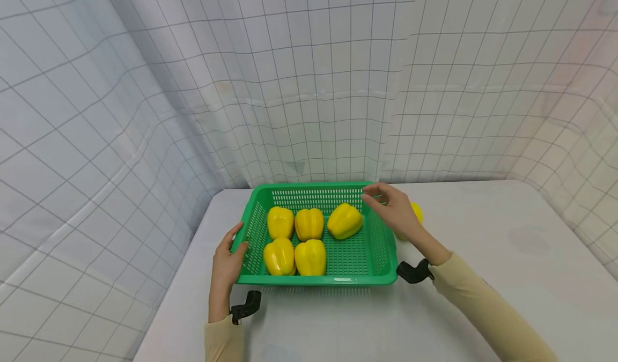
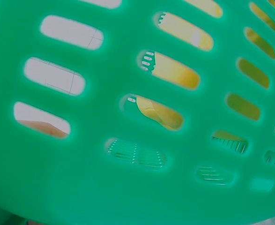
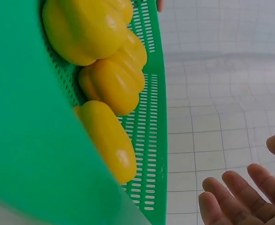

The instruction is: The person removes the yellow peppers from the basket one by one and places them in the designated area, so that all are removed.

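Note:
A green plastic basket (image 1: 316,281) with slotted walls holds several yellow bell peppers (image 1: 309,225). My left hand (image 1: 228,260) grips its left side, thumb over the rim and fingers along the outer wall. The slotted wall (image 2: 76,178) fills the left wrist view, with yellow showing through the slots. Over the basket's back right corner is my right hand (image 1: 393,209), its fingers loosely bent and holding nothing. Closest to it inside the basket lies a tilted bell pepper (image 1: 345,221). In the right wrist view the fingers (image 3: 238,197) are spread apart from the rim.
Another yellow bell pepper (image 1: 417,212) is on the white table (image 1: 483,244) just right of the basket, mostly hidden behind my right hand. A white grid-patterned curtain (image 1: 309,94) encloses the table at the back and sides.

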Tool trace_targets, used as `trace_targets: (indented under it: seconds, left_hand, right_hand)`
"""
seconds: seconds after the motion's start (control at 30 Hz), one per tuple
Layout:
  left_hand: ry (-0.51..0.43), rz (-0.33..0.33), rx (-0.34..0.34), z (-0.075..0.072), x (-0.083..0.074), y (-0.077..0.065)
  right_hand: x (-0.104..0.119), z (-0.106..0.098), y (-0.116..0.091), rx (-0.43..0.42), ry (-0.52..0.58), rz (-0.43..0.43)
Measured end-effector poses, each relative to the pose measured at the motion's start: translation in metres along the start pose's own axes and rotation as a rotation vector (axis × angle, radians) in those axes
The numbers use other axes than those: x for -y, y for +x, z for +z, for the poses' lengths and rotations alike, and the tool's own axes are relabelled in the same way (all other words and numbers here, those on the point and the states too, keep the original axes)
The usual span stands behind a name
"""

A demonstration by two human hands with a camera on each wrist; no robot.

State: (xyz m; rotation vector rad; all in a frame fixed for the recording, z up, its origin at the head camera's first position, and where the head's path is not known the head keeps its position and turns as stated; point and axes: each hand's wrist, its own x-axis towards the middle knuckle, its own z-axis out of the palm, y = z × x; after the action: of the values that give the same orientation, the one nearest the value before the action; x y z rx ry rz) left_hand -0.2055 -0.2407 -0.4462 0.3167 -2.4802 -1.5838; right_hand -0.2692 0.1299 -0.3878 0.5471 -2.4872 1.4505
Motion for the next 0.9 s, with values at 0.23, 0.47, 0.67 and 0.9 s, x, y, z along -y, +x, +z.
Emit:
trace_targets:
  seconds: [0.23,0.47,0.67,0.9]
  left_hand:
    - [-0.003,-0.010,0.003,0.000,-0.001,0.000]
    - [0.007,-0.008,-0.002,0.000,-0.001,-0.001]
    - [0.012,-0.006,-0.009,0.000,0.000,0.000]
    - [0.025,-0.007,-0.014,0.001,0.001,0.000]
  right_hand:
    - [0.009,0.004,0.010,0.090,-0.050,0.038]
    - [0.017,0.012,0.023,0.220,-0.094,0.133]
    - [0.015,0.020,0.033,0.322,-0.110,0.164]
    - [0.002,0.029,0.035,0.394,-0.216,0.223]
